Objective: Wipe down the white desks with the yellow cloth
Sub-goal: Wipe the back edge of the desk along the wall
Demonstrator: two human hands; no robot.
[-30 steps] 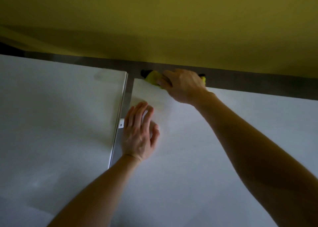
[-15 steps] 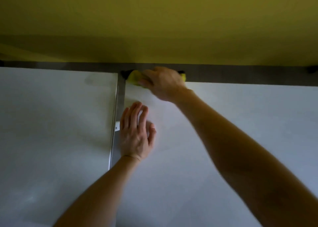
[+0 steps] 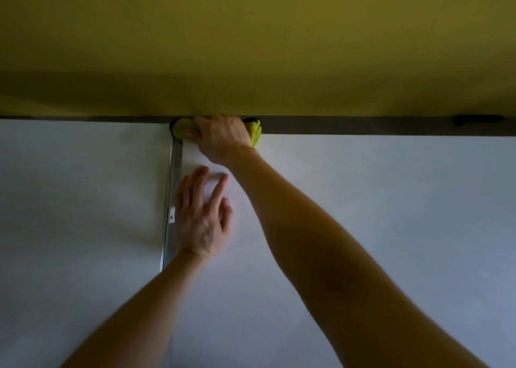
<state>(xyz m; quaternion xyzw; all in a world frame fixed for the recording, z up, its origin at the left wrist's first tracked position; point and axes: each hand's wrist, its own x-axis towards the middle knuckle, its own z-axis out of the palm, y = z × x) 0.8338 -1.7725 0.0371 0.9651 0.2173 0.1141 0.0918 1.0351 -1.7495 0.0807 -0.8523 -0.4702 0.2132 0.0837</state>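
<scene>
Right grip (image 3: 223, 140) stays clamped on yellow cloth (image 3: 181, 129) at desk (image 3: 377, 200) corner; left grip (image 3: 199, 222), flat, has splayed.

Dim, underexposed light throughout. The smooth white desk tops (image 3: 391, 228) read grey-blue, palest around the left hand (image 3: 202, 222) (its fingertips are smeared by blur) and darker toward the lower corners. The flat olive-yellow wall (image 3: 251, 32) sinks into a soft shadow band at its foot. The crumpled yellow cloth (image 3: 256, 133) under the right hand (image 3: 223, 138) is the one vivid spot. The bare forearms (image 3: 335, 256) look dark and soft-edged.
</scene>
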